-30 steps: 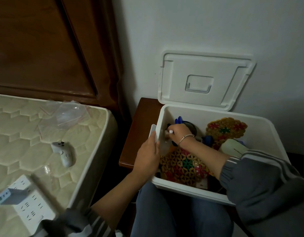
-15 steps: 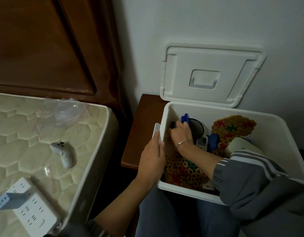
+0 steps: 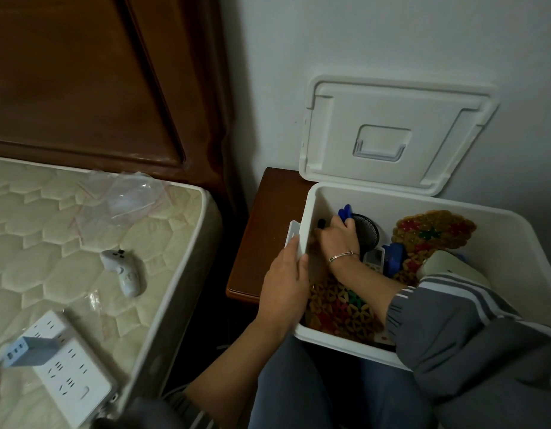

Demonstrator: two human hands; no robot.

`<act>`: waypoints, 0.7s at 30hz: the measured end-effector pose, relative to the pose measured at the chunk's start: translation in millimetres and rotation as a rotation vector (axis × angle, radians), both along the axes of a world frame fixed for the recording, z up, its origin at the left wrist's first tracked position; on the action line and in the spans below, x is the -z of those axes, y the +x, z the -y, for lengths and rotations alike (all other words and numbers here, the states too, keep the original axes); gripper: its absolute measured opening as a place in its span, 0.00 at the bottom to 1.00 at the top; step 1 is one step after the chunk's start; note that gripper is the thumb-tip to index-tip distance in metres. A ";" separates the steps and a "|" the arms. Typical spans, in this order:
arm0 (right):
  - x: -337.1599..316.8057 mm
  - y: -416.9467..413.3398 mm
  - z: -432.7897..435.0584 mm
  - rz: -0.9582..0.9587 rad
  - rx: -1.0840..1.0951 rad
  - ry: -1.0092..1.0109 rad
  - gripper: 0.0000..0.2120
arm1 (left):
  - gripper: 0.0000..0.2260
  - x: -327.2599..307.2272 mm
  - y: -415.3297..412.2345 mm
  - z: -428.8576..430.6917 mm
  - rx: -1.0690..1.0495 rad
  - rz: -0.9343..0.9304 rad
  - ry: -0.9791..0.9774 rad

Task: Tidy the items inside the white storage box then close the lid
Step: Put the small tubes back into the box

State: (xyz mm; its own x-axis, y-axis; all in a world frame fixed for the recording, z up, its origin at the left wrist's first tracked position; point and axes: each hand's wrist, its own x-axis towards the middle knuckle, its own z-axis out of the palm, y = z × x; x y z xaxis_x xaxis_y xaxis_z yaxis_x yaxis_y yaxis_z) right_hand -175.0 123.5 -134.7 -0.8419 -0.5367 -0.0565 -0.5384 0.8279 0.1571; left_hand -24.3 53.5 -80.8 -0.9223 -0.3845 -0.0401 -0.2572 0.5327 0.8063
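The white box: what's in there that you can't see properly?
Head view only.
- Right hand: fingers curled in a dark corner of the white box; whether they hold anything is unclear.
- Small black thing beside them: too dark and small to name.
- Box floor, near right: hidden by the grey sleeve.
- Pale green item: partly covered by that sleeve.

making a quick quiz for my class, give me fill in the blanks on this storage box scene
1. The lid of the white storage box stands ____, leaning back against the wall.
2. The right hand, reaching inside the box, has a thin ____ on its wrist.
3. The white game controller lies outside the box on the ____.

Missing words: open; bracelet; mattress
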 end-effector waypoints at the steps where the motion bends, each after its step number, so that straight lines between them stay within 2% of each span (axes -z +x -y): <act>1: -0.4 0.1 -0.1 -0.004 -0.002 -0.011 0.09 | 0.22 -0.2 0.0 0.3 0.003 0.003 -0.004; 7: -16.7 7.1 -4.9 -0.113 -0.088 -0.145 0.07 | 0.21 -1.6 1.0 0.4 0.003 -0.005 -0.013; 9: -23.5 9.0 -10.2 -0.144 -0.104 -0.270 0.06 | 0.21 -1.2 0.6 0.7 0.009 -0.015 -0.018; 14: -31.3 5.9 -28.3 0.090 0.102 -0.703 0.08 | 0.21 0.5 0.5 0.6 0.011 -0.013 -0.018; 16: -31.9 8.2 -31.4 0.174 0.148 -0.805 0.08 | 0.21 0.9 0.6 0.4 0.009 -0.016 -0.021; 18: -29.6 12.3 -28.6 0.237 0.144 -0.784 0.06 | 0.21 1.1 0.8 0.5 0.007 -0.021 -0.009; 21: -20.5 13.4 -18.1 0.303 0.106 -0.638 0.04 | 0.21 1.1 1.0 0.6 0.006 -0.023 0.009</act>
State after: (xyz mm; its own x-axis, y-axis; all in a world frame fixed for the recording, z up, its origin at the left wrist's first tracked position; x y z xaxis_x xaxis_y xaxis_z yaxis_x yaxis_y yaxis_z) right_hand -161.5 141.6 -114.2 -0.8885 -0.4590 0.0011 -0.3928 0.7590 -0.5192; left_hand -23.4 53.0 -81.8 -0.9253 -0.3785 -0.0225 -0.2354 0.5267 0.8168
